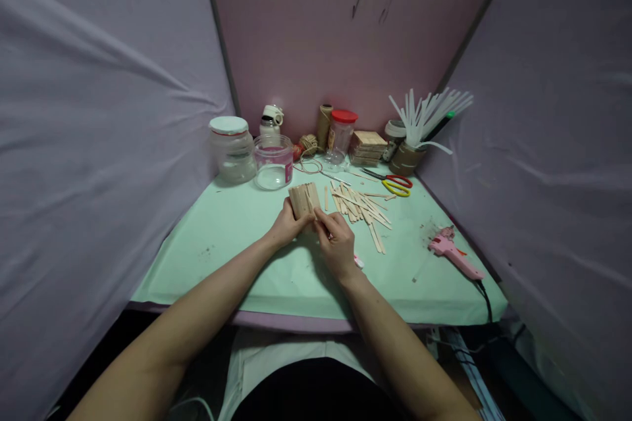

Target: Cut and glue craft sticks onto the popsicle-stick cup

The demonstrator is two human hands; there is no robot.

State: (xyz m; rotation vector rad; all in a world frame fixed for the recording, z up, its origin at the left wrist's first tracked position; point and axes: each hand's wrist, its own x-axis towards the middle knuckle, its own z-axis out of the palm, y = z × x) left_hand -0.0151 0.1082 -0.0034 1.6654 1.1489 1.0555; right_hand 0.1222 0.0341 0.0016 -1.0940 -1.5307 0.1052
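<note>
My left hand (285,225) grips a small panel of wooden craft sticks (303,199) stuck side by side, holding it from its left and lower edge over the green table (232,243). My right hand (336,241) is closed beside it, its fingertips pinching at the panel's lower right corner, perhaps on a single stick. Just to the right lies a loose heap of craft sticks (363,209), with one lone stick (326,197) between heap and panel.
A pink glue gun (455,253) lies at the right with its black cord over the table edge. Red and yellow scissors (395,184), clear jars (272,161), a red-lidded jar (340,135), twine, a stick stack (368,147) and a cup of glue sticks (412,145) line the back. Purple cloth walls enclose three sides.
</note>
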